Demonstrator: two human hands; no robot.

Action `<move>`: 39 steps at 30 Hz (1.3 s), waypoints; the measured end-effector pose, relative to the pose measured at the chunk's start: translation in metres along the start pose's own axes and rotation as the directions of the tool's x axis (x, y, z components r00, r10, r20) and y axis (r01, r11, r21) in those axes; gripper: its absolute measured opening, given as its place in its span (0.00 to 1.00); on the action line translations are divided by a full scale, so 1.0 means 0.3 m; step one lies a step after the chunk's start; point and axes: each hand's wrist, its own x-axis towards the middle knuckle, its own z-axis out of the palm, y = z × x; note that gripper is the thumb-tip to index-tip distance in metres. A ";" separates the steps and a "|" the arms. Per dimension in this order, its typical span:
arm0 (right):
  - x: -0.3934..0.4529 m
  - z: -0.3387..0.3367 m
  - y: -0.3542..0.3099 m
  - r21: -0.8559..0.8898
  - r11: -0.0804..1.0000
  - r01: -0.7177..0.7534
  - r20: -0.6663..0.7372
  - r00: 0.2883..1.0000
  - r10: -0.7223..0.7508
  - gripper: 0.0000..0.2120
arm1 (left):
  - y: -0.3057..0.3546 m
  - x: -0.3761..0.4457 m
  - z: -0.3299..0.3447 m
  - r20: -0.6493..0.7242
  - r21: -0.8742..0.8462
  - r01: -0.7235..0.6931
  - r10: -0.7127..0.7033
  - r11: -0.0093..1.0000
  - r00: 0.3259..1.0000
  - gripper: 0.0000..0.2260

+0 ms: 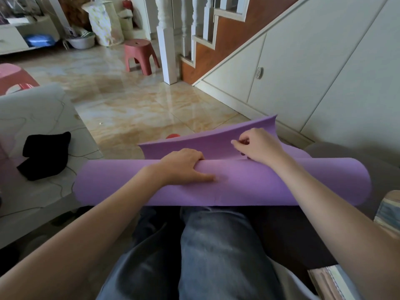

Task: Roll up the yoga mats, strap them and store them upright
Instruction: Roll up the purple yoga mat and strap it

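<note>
Purple yoga mat [249, 182] rolled across lap; left hand [184, 165] grips roll top, right hand [257, 146] pinches loose flap behind roll.

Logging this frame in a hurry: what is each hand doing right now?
Left hand: grips the rolled purple mat, fingers curled over its top.
Right hand: pinches the mat's loose flap.
</note>
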 end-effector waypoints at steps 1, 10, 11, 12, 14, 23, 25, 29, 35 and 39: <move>0.009 0.002 0.003 -0.006 1.000 -0.004 0.001 1.000 0.004 0.20 | 0.017 -0.004 0.004 0.039 0.107 -0.021 0.017 0.994 0.999 0.39; -0.030 -0.042 -0.054 -0.171 0.980 0.102 -0.124 0.985 -0.124 0.19 | 0.019 0.008 -0.017 0.076 0.096 -0.015 0.008 0.995 0.997 0.40; -0.054 -0.056 -0.077 -0.177 0.975 0.132 -0.120 0.981 -0.155 0.18 | 0.006 0.012 -0.019 0.091 0.046 0.019 -0.023 0.999 0.996 0.40; -0.079 -0.060 -0.095 -0.174 0.970 0.170 -0.088 0.978 -0.187 0.17 | -0.012 0.016 -0.019 0.111 -0.025 0.060 -0.057 0.998 0.992 0.40; -0.125 -0.046 -0.131 -0.235 0.940 0.248 0.024 0.968 -0.250 0.25 | -0.062 0.021 -0.009 0.162 -0.187 0.140 -0.110 0.972 0.981 0.39; 0.010 -0.001 -0.234 -0.526 0.806 0.271 0.144 0.963 -0.230 0.34 | -0.142 0.007 0.037 0.100 -0.422 0.244 -0.222 0.873 0.970 0.50; 0.043 -0.014 -0.215 -0.442 0.853 0.277 0.234 0.954 -0.188 0.33 | -0.136 0.001 0.033 0.004 -0.282 0.179 -0.186 0.943 0.983 0.54; 0.094 -0.018 -0.166 -0.322 0.923 0.210 0.338 0.936 -0.095 0.30 | -0.113 -0.002 0.034 -0.022 0.094 0.063 -0.061 0.994 0.998 0.61; 0.111 -0.013 -0.165 -0.291 0.931 0.219 0.362 0.926 -0.105 0.30 | -0.115 0.035 0.012 -0.016 0.065 0.049 -0.048 0.997 0.999 0.57; 0.021 -0.001 -0.147 -0.280 0.838 0.468 0.293 0.873 -0.389 0.42 | -0.121 0.030 -0.002 -0.018 0.036 0.045 -0.044 0.998 0.999 0.52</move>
